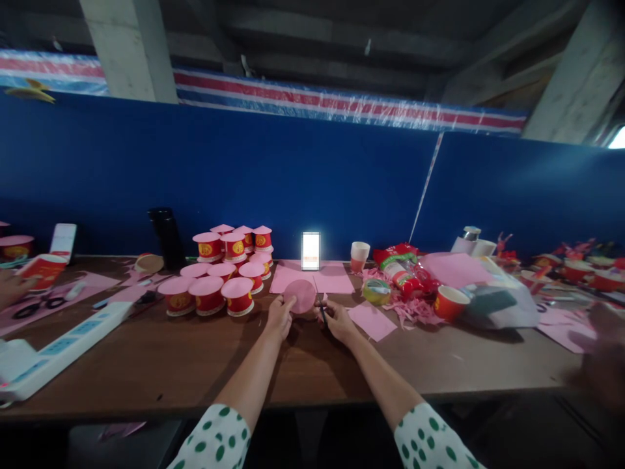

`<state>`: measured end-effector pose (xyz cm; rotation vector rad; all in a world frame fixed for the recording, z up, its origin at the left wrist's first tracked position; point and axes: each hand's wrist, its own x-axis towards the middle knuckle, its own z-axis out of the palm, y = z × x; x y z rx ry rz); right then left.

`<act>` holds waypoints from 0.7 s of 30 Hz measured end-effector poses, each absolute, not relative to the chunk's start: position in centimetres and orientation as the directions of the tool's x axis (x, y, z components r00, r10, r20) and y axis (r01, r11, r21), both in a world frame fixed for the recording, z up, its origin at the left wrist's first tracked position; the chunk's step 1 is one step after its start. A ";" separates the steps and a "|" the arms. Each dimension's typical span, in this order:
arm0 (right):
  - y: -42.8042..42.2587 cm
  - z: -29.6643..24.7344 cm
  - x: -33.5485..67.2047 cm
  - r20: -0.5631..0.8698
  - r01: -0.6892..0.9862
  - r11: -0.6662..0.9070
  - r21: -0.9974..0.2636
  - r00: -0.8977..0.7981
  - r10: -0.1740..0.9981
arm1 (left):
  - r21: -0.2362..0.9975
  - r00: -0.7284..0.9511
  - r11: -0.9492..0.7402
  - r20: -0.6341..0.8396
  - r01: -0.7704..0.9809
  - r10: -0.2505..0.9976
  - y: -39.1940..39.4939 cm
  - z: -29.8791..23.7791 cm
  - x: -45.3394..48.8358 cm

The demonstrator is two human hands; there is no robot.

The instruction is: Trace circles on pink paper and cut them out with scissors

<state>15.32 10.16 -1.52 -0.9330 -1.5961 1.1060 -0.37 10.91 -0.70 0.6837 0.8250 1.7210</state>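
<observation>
A round pink paper disc (pixel 300 297) is pinched at its left edge by my left hand (pixel 280 316), held up over the table. On its right side, my right hand (pixel 336 320) is closed round a pair of dark scissors (pixel 321 311), whose blades point up beside the disc's edge. Behind the disc lies a sheet of pink paper (pixel 336 279). A smaller pink paper piece (pixel 373 320) rests to the right of my right hand. Left of my left hand stand several red paper cups (pixel 237 303) topped with pink discs, some of them stacked.
A bright phone (pixel 311 251) stands at the back. Rightward are a white cup (pixel 360 256), tape roll (pixel 376 290), pink paper shreds (pixel 418 311), red packet (pixel 405 270) and red cup (pixel 450 303). Leftward are a black bottle (pixel 166 238) and power strip (pixel 73 348). Other people's hands (pixel 13 286) show at both sides.
</observation>
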 end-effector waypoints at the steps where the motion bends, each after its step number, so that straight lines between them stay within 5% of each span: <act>1: 10.2 -1.6 15.3 0.271 0.069 0.298 -0.952 -0.261 0.926 | 0.799 -0.277 -0.202 0.047 -0.566 0.960 10.9 -0.6 -0.4; 21: 10.2 -1.5 15.4 0.292 0.099 0.325 -0.940 -0.256 0.921 | 0.799 -0.289 -0.204 0.039 -0.566 0.957 10.7 -0.4 -0.3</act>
